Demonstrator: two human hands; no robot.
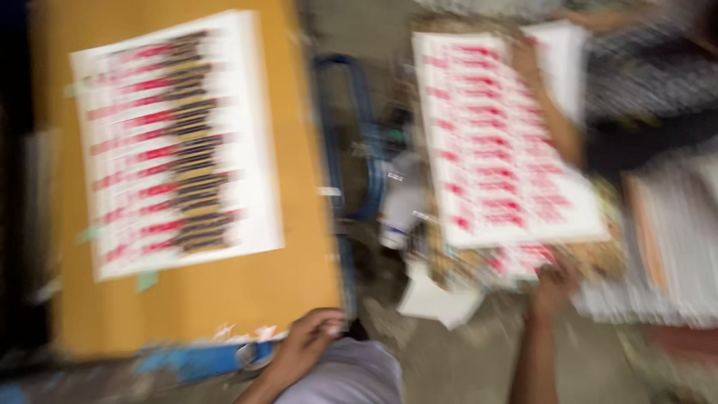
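Note:
The whole view is blurred by motion. My right hand (553,288) reaches forward to the near edge of a stack of white sheets printed with red rows (497,142), and its fingers seem to grip that edge. My left hand (308,343) is curled near the corner of an orange table (224,292), above my grey-clad knee, with nothing visible in it. A second white stack, printed in red and dark rows (172,142), lies on the orange table to the left.
Another person's arm (557,120) lies across the far right side of the right stack, below patterned clothing. A blue metal frame (351,135) stands between table and stack. More piled sheets (673,247) sit at the right, and loose white paper (437,299) lies on the floor.

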